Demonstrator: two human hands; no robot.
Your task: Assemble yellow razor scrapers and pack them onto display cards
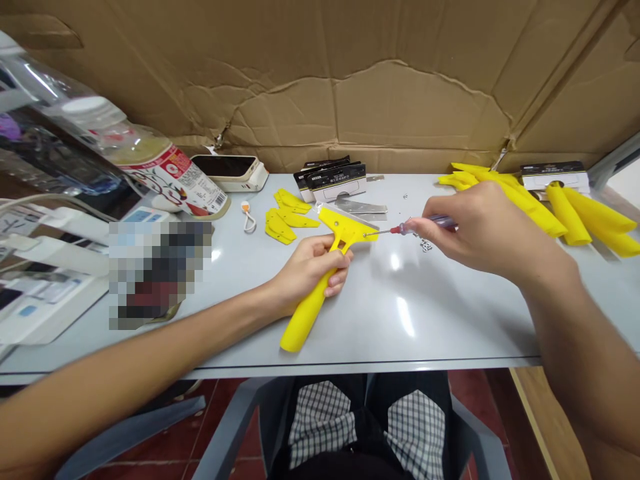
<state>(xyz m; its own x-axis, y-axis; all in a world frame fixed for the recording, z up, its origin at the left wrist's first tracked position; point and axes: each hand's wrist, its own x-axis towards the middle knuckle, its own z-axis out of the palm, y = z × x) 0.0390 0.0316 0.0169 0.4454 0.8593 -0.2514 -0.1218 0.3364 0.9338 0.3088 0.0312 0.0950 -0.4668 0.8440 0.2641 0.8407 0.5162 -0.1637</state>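
Yellow scraper (pixel 311 308) braced against the screwdriver (pixel 401 229)

The left hand's (pixel 315 267) grip is closed round the scraper's neck, over the middle of the counter (pixel 370 327), presumably so the head cannot twist. The right hand's (pixel 473 223) grip is wrapped about the screwdriver's handle, its tip at the right part of that head. Loose screws (pixel 425 245) lie near the right hand, likely for easy reach. Yellow plates (pixel 280 227) at left and metal blades (pixel 364 207) on the far side seem set to leave working room.

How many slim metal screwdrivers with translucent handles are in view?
1: the translucent-handled metal screwdriver in the right hand, its tip at the yellow T-shaped plastic tool that the left hand holds. Others could be hidden.
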